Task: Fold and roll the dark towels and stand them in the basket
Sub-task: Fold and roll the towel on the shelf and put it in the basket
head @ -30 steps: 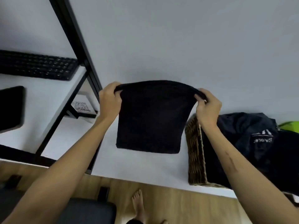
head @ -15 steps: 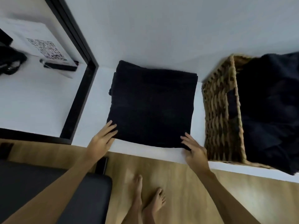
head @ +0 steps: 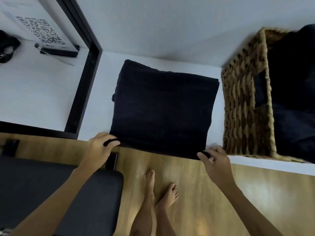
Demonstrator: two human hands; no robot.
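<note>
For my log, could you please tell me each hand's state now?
Left hand: pinching the dark towel at its near-left corner.
Right hand: pinching its near-right corner.

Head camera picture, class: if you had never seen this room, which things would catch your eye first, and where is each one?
First, the dark towel, folded flat on the white shelf in the middle, its near corners pinched by the left hand and the right hand. Next, the woven basket to the right of it, holding dark fabric. Last, the QR code sheet at upper left, behind the black frame.
</note>
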